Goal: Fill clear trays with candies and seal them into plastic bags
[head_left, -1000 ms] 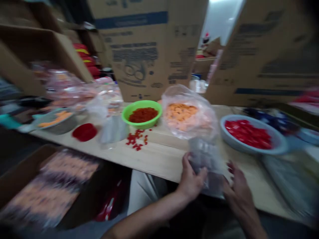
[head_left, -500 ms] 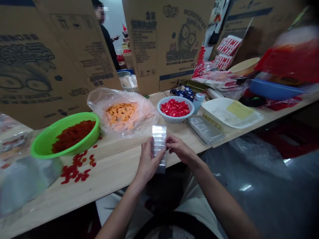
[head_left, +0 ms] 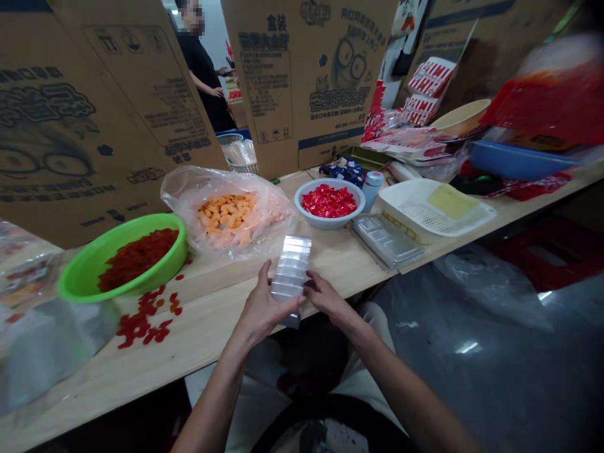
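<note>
With left hand [head_left: 265, 307] clasping and right hand [head_left: 329, 298] alongside, not clearly pinching, holds stacked trays [head_left: 291, 265], seemingly empty as yet.

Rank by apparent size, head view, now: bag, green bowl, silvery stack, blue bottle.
Largest to smallest:
1. Bag and green bowl: too alike to rank; the crumpled outline makes it unsure.
2. Silvery stack, partly covered by the left hand.
3. Blue bottle.

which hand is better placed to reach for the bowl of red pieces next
Probably the right hand: it is nearer the bowl and only at the edge of the plastic stack, which the left hand grips.
</note>
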Action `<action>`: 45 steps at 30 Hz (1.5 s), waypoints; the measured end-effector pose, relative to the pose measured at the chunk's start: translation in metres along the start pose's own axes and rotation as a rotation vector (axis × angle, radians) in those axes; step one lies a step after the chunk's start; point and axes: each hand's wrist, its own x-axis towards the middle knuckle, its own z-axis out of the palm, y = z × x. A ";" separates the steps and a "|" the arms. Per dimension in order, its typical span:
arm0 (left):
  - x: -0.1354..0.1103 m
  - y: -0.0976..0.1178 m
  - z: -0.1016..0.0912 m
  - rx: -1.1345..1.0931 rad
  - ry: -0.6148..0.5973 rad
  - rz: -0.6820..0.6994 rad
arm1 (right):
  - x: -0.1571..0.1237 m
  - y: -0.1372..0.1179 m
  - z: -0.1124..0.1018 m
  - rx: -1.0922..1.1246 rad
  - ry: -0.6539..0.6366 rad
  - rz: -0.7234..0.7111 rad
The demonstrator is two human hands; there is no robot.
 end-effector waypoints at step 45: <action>0.030 -0.031 0.044 -1.140 -0.181 -0.237 | 0.005 -0.046 -0.024 0.292 -0.137 -0.102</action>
